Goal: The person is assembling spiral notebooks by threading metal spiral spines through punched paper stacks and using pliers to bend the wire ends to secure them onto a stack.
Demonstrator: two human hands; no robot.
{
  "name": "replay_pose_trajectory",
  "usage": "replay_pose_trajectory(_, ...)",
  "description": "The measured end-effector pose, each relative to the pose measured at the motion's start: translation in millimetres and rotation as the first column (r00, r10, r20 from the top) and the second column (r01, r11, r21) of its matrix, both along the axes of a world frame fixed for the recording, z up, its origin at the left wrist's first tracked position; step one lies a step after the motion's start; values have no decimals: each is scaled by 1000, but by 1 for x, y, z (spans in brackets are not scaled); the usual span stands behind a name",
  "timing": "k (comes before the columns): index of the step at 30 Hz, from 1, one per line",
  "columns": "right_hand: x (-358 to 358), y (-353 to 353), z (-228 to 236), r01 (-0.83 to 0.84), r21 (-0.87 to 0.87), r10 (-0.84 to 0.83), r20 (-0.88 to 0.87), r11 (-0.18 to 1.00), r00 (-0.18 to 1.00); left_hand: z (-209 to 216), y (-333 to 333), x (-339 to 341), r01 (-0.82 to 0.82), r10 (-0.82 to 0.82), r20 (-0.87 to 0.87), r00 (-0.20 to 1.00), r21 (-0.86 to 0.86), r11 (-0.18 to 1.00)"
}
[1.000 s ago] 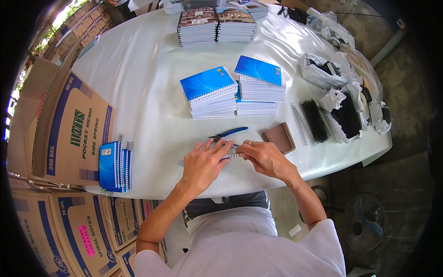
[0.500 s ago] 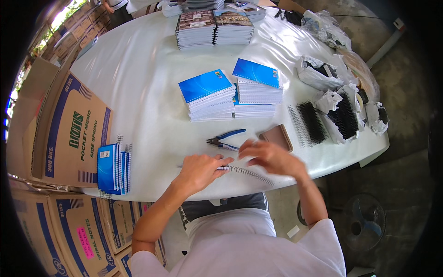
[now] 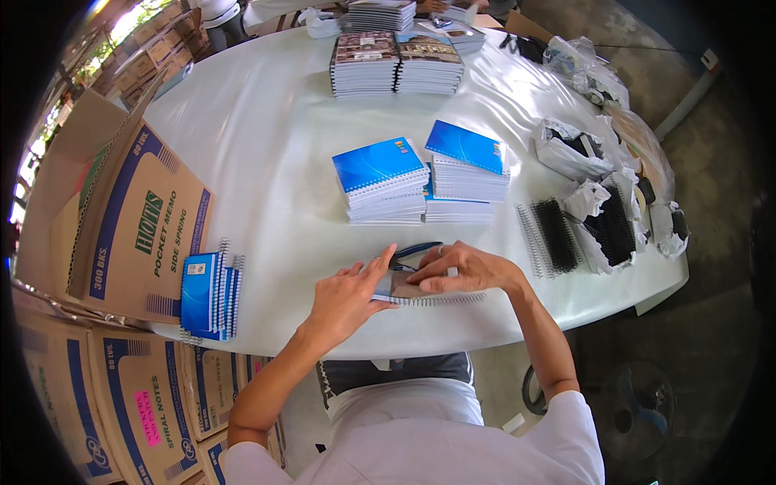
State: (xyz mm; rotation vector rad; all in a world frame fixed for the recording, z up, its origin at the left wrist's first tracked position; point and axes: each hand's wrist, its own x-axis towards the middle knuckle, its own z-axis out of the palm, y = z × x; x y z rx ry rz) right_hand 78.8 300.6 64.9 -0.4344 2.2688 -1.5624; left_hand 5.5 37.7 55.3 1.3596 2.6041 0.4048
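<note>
My left hand [image 3: 343,299] lies over a small notebook [image 3: 390,297] at the near part of the table, its fingers stretched and the thumb apart. Most of the notebook is hidden under that hand. A metal spiral coil [image 3: 449,300] runs along its near edge and sticks out to the right. My right hand [image 3: 469,271] is closed on a brown, flat rectangular block [image 3: 405,284], which is against the notebook beside the coil. Just behind both hands lie blue-handled pliers [image 3: 416,246], partly covered by my fingers.
Blue-covered notebook stacks [image 3: 380,166] stand beyond my hands. Black coils [image 3: 558,234] and plastic bags of coils [image 3: 610,222] lie to the right. Coil-bound blue notebooks [image 3: 206,295] lean by a cardboard box [image 3: 145,226] at left. Thicker books [image 3: 364,69] sit at the back.
My right hand has taken hold of the brown block and brought it left to the notebook. My left fingers have spread out from their grip. The view has shifted slightly.
</note>
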Motion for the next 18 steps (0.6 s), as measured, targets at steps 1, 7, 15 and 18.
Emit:
replay_pose_trajectory(1,-5,1,-2,22,-56,-21,22,998,1000,-2,-2,-1,-7,7,1,1000,13,1000)
replay_pose_trajectory(7,-14,-11,-4,32,-11,-32,-26,999,999,-2,-5,-7,-12,18,-49,999,128,992)
replay_pose_trajectory(15,-25,-18,-2,64,-122,-61,27,991,998,-5,-14,-15,-43,66,-161,985,139,989)
replay_pose_trajectory(18,-24,-26,1,18,-123,-22,-33,992,999,-6,-19,-17,-74,93,-145,985,136,988)
